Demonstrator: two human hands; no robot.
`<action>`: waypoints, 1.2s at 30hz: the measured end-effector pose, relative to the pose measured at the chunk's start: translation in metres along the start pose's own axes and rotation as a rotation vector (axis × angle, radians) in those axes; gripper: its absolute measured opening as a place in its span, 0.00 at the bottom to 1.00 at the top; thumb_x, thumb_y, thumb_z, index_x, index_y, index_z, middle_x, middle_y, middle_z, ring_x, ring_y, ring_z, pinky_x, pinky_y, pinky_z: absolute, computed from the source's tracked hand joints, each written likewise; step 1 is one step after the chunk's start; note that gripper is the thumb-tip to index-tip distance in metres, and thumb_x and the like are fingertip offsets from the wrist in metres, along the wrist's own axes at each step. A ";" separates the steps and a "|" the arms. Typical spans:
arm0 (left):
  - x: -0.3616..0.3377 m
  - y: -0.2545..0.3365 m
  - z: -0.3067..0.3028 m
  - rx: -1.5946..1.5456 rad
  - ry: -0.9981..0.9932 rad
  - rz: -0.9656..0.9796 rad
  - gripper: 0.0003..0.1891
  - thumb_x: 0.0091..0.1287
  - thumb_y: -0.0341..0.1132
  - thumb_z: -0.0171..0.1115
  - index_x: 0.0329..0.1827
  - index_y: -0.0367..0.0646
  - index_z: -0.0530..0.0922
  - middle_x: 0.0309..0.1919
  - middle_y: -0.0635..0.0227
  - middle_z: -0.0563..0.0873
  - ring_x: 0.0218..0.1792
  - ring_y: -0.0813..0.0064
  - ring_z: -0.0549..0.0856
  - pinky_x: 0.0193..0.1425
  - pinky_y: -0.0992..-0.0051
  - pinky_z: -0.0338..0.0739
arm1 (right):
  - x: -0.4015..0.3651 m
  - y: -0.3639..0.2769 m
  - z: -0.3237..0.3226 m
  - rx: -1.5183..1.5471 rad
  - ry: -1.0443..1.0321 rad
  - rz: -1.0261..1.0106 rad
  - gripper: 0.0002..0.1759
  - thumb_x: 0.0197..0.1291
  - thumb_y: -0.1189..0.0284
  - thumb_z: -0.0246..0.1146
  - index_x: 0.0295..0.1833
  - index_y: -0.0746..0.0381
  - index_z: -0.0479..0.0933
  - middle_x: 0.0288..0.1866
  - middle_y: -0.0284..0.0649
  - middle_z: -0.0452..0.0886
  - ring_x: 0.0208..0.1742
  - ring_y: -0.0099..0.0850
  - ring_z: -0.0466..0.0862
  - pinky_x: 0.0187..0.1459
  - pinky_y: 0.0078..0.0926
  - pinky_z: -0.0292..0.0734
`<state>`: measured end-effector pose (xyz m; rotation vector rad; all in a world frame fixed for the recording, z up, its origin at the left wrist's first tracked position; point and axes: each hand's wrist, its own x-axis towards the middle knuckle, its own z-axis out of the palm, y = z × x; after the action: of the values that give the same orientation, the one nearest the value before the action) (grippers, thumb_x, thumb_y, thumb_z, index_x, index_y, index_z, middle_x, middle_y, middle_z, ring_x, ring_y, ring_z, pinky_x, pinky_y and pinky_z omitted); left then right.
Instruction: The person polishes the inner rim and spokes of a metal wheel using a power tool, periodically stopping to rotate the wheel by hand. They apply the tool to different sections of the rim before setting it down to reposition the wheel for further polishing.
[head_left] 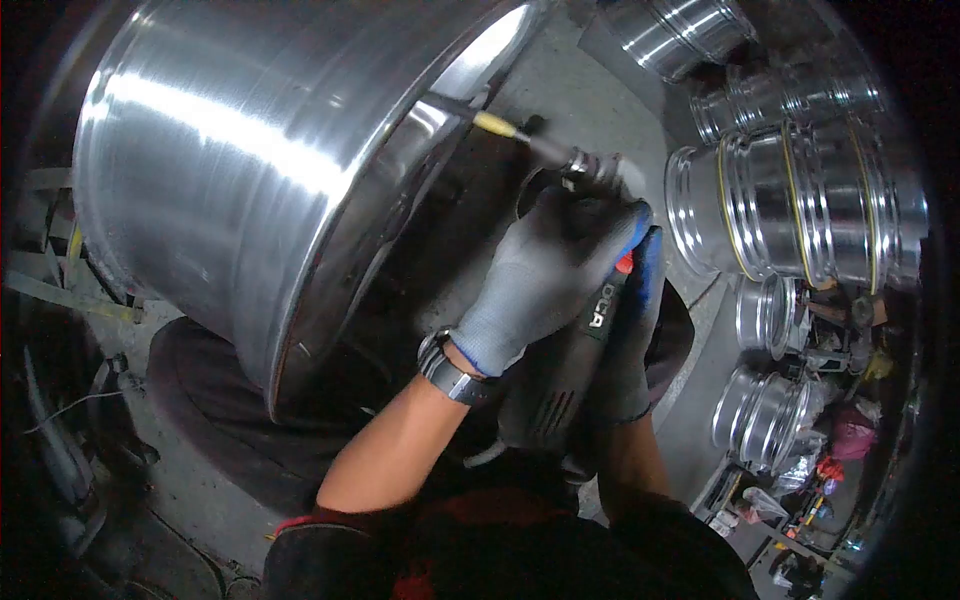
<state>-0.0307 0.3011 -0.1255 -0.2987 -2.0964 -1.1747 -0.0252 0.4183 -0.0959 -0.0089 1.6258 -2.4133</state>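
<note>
Both of my hands wear grey gloves with blue edges. My left hand (555,265), a dark watch (450,370) at its wrist, is wrapped over the front part of a black power grinder (560,390) marked DCA. Along the right side of the grinder's body my right hand (625,340) grips it, partly hidden behind the tool. From the grinder's head a metal shaft with a yellow section (497,125) reaches left to the open face of a large shiny metal wheel rim (220,150). The shaft's tip overlaps the rim's inner edge in this view.
Stacked shiny rims (800,200) line the right side, with smaller rims (765,415) below them. Bags and small items (810,470) crowd the lower right. A metal frame (75,300) stands under the large rim at left. Cables cross the grey floor (190,490).
</note>
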 end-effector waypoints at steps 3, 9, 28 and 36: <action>0.004 0.001 -0.007 -0.049 -0.131 0.074 0.16 0.74 0.31 0.62 0.64 0.40 0.80 0.54 0.55 0.86 0.54 0.54 0.86 0.59 0.64 0.81 | -0.004 0.005 -0.007 0.037 -0.007 -0.036 0.29 0.82 0.52 0.45 0.73 0.63 0.68 0.64 0.44 0.80 0.65 0.31 0.79 0.66 0.29 0.75; 0.004 0.019 -0.029 -0.543 -0.315 -0.553 0.19 0.66 0.35 0.65 0.62 0.54 0.82 0.59 0.56 0.85 0.56 0.48 0.85 0.57 0.61 0.83 | -0.014 0.028 -0.011 0.384 -0.005 0.120 0.23 0.82 0.53 0.45 0.59 0.60 0.75 0.47 0.33 0.80 0.49 0.26 0.82 0.54 0.26 0.78; 0.010 0.028 -0.041 -0.476 -0.354 -0.931 0.29 0.70 0.53 0.68 0.58 0.33 0.77 0.44 0.51 0.90 0.46 0.60 0.92 0.54 0.65 0.83 | -0.027 0.020 0.007 0.256 0.077 0.198 0.30 0.80 0.47 0.46 0.68 0.60 0.73 0.57 0.36 0.82 0.55 0.26 0.83 0.57 0.26 0.79; 0.012 0.030 -0.048 -0.592 -0.432 -0.993 0.28 0.70 0.52 0.68 0.57 0.32 0.77 0.40 0.55 0.91 0.42 0.64 0.93 0.52 0.69 0.82 | -0.030 0.028 -0.010 0.007 -0.012 0.143 0.36 0.78 0.42 0.46 0.74 0.60 0.68 0.66 0.39 0.78 0.64 0.31 0.81 0.65 0.33 0.77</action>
<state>-0.0020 0.2772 -0.0809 0.3183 -2.2483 -2.5070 0.0077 0.4235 -0.1218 0.0905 1.5562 -2.3075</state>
